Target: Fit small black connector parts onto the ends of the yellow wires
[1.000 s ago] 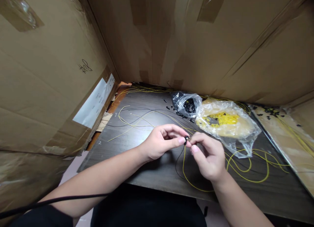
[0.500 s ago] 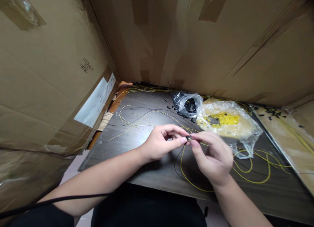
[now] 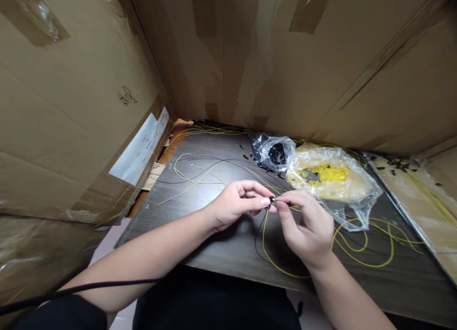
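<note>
A small black connector is pinched between thumb and index finger of my left hand, just above the table. My right hand is closed too, its thumb and index fingertips meeting at the connector's right side. A tiny pale piece shows at those fingertips, too small to name. Below the fingers hang a yellow wire and a thin black wire; the yellow one loops down to the table's front edge and passes behind my right hand. My fingers hide where the wires meet the connector.
On the dark table stand a plastic bag of black parts and a bag of yellow rings. Loose black pieces and long wires lie around. Cardboard walls enclose the back and left.
Both hands have shifted very slightly left, still together at the connector. The connector has turned a little between the fingers. Bags and loose wires have stayed put.
</note>
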A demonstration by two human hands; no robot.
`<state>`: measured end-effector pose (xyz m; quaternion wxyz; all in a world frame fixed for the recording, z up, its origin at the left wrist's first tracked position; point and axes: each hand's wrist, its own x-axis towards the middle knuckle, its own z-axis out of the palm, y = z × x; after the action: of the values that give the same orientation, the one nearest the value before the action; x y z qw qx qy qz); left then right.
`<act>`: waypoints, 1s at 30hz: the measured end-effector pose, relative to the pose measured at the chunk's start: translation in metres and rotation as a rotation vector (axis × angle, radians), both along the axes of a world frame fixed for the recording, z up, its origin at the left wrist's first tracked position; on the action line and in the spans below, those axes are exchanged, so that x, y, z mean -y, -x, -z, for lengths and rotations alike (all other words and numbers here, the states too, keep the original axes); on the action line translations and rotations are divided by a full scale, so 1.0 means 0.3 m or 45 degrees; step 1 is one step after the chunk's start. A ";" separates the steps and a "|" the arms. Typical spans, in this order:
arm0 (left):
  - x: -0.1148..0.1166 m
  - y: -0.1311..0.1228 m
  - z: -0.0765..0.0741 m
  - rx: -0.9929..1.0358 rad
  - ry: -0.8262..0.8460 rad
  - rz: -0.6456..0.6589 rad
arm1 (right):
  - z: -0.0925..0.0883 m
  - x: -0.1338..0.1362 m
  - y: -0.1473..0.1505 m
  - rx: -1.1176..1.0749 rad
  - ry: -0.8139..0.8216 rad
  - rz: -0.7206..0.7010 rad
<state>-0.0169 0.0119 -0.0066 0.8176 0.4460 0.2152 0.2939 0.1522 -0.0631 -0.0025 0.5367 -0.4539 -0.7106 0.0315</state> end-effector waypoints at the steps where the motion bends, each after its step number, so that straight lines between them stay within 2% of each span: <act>1: 0.000 -0.001 -0.002 0.020 0.030 0.007 | 0.001 0.001 0.000 0.022 -0.007 0.006; 7: -0.004 -0.002 -0.010 0.106 0.162 0.087 | 0.001 0.001 0.003 0.075 -0.028 0.008; 14: -0.007 -0.004 -0.009 0.105 0.172 0.101 | 0.006 0.000 0.003 0.046 -0.034 0.040; 17: -0.008 -0.004 -0.006 0.071 0.150 0.083 | 0.004 0.002 0.003 0.058 -0.048 0.065; 22: -0.010 -0.004 -0.001 0.025 0.080 0.075 | -0.001 0.003 -0.001 0.077 -0.014 -0.002; 30: -0.008 -0.007 0.001 0.008 0.004 0.001 | 0.009 -0.004 -0.002 0.103 -0.021 0.039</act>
<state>-0.0149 0.0143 -0.0068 0.8190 0.4439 0.2130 0.2946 0.1529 -0.0619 -0.0052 0.5116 -0.4610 -0.7250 -0.0011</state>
